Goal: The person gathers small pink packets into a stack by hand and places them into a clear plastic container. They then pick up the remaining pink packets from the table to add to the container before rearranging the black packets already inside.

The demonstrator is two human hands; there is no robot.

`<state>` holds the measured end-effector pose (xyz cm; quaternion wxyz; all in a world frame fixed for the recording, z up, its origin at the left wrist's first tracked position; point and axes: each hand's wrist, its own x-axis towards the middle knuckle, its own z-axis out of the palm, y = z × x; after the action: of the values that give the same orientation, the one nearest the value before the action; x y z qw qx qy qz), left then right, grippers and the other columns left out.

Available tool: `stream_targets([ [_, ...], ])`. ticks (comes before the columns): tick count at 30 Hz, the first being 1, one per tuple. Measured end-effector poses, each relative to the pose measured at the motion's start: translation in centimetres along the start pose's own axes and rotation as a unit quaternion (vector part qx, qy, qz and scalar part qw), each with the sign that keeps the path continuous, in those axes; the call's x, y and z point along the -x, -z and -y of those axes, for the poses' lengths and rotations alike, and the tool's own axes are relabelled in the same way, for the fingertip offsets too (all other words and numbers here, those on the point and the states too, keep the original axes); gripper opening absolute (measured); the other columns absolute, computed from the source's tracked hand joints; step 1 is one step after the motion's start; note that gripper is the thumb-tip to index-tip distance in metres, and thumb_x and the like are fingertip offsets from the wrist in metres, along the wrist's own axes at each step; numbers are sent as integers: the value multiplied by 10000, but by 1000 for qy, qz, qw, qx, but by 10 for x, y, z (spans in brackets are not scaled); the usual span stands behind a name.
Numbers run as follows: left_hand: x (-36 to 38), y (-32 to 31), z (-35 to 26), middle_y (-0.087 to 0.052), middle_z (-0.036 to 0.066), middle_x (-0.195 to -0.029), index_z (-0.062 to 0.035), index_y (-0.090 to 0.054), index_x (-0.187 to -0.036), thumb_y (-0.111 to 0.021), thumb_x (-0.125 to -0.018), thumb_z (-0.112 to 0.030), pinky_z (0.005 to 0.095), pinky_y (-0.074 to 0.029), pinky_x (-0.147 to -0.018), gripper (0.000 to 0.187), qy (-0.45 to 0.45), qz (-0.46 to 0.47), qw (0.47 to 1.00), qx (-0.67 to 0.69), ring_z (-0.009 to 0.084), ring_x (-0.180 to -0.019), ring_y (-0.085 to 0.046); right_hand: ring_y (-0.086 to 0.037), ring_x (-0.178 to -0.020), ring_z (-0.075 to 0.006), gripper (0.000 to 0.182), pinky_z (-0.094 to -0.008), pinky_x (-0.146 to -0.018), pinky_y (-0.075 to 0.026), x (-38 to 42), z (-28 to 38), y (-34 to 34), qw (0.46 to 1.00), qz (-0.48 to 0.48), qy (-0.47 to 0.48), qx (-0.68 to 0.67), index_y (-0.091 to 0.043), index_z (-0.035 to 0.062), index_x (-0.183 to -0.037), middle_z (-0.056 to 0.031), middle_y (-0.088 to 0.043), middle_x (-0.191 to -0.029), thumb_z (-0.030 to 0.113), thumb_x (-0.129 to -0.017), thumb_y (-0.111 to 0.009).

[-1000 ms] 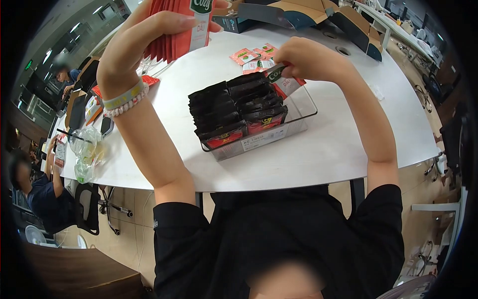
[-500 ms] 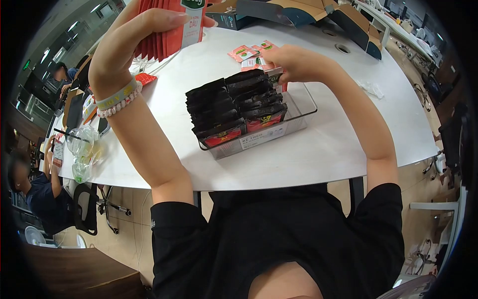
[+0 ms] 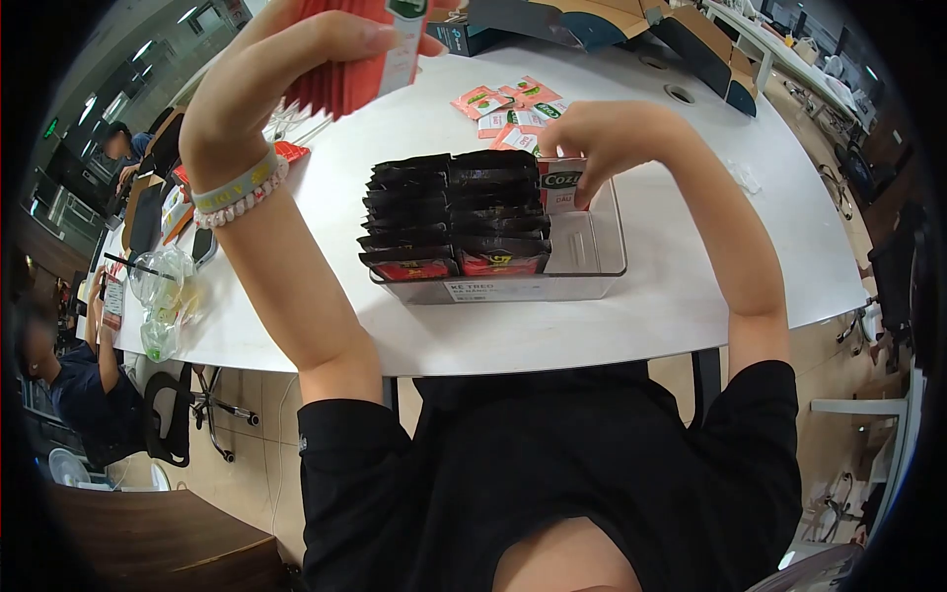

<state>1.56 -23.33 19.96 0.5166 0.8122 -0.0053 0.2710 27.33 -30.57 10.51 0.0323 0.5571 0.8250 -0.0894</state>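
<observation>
My left hand (image 3: 232, 94) is raised above the table's left side, closed around a thick stack of red tea sachets (image 3: 347, 87). A clear plastic bin (image 3: 604, 286) stands in front of me, its left and middle part filled with two rows of black sachets (image 3: 452, 202). My right hand (image 3: 623, 146) reaches over the bin's back right corner. Its fingers pinch a red Cozy tea sachet (image 3: 560, 180), which stands upright inside the bin beside the black ones. Behind the bin, several loose pink sachets (image 3: 513, 107) lie in a scattered pile.
Open dark cardboard boxes (image 3: 567, 28) lie along the white table's (image 3: 691, 227) far edge. At left are a plastic bag with a cup (image 3: 168, 286) and a red packet (image 3: 290, 151). A seated person (image 3: 84, 395) holds a phone at far left.
The bin has turned square to me. My right hand has moved toward me and slightly right, bringing the sachet down into the bin's back right part. My left hand with its stack shifted slightly right.
</observation>
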Motion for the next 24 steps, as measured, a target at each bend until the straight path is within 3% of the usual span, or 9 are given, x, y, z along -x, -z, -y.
stream_targets([
  [3, -8, -26, -15, -564, 215, -1087, 25, -352, -1352, -629, -716, -57, 378, -514, -801, 699, 96, -37, 994, -31, 262, -913, -614, -627, -749, -227, 460, -337, -641, -497, 17, 1, 20, 991, -97, -31, -84, -616, 67, -1021, -112, -632, -816, 234, -648, -824],
  [4, -14, -43, -25, -586, 170, -1006, 19, -337, -1356, -634, -757, -77, 335, -525, -721, 675, 160, -78, 983, -51, 213, -826, -620, -624, -722, -219, 434, -324, -625, -498, 17, 3, 22, 974, -211, 14, -83, -612, 57, -1028, -110, -634, -806, 223, -676, -804],
  [6, -17, -34, -10, -584, 123, -933, 26, -343, -1334, -616, -799, -98, 291, -500, -641, 614, 143, 37, 984, -96, 169, -737, -597, -617, -668, -203, 384, -300, -592, -498, 17, 7, 26, 896, -425, 103, -78, -605, 38, -1040, -106, -637, -788, 202, -731, -764],
  [8, -23, -29, 6, -576, 84, -886, 34, -373, -1294, -589, -840, -119, 250, -462, -577, 525, 117, 137, 981, -68, 129, -667, -564, -639, -797, -186, 438, -294, -707, -518, 19, 53, 35, 843, -532, 59, -53, -614, 21, -1082, -84, -656, -887, 151, -702, -788],
  [10, -33, -32, 18, -576, 58, -884, 42, -418, -1245, -569, -869, -137, 232, -450, -582, 443, 164, 154, 966, -126, 100, -672, -547, -644, -871, -179, 506, -293, -770, -524, 26, 64, 43, 836, -540, 72, -56, -615, 21, -1118, -69, -663, -942, 153, -672, -813],
  [13, -32, -32, 34, -588, 24, -948, 43, -503, -1169, -576, -869, -144, 231, -443, -731, 361, 97, 153, 982, -55, 78, -844, -527, -642, -885, -178, 632, -290, -785, -515, 38, 36, 51, 877, -439, 183, -58, -596, 31, -1169, -60, -659, -951, 224, -622, -847],
  [15, -28, -33, 33, -592, 22, -961, 35, -526, -1161, -592, -856, -118, 226, -440, -744, 347, 129, 116, 985, -17, 80, -852, -529, -620, -799, -144, 617, -267, -709, -497, 37, 31, 53, 857, -472, 198, -51, -613, 29, -1144, -36, -644, -876, 248, -618, -850],
  [19, -24, -33, 28, -598, 45, -980, 41, -512, -1184, -602, -816, -103, 238, -452, -744, 405, 123, 88, 988, -8, 97, -854, -544, -503, -626, -70, 500, -227, -555, -397, 52, 46, 59, 896, -420, 74, -121, -667, 30, -1038, 23, -567, -717, 266, -634, -843],
  [24, -22, -29, 31, -605, 77, -1008, 49, -489, -1220, -604, -770, -89, 254, -468, -752, 485, 108, 79, 991, 2, 121, -857, -563, -415, -586, -51, 372, -224, -512, -323, 48, 34, 56, 886, -429, 60, -166, -692, 32, -941, 48, -505, -661, 252, -674, -827],
])
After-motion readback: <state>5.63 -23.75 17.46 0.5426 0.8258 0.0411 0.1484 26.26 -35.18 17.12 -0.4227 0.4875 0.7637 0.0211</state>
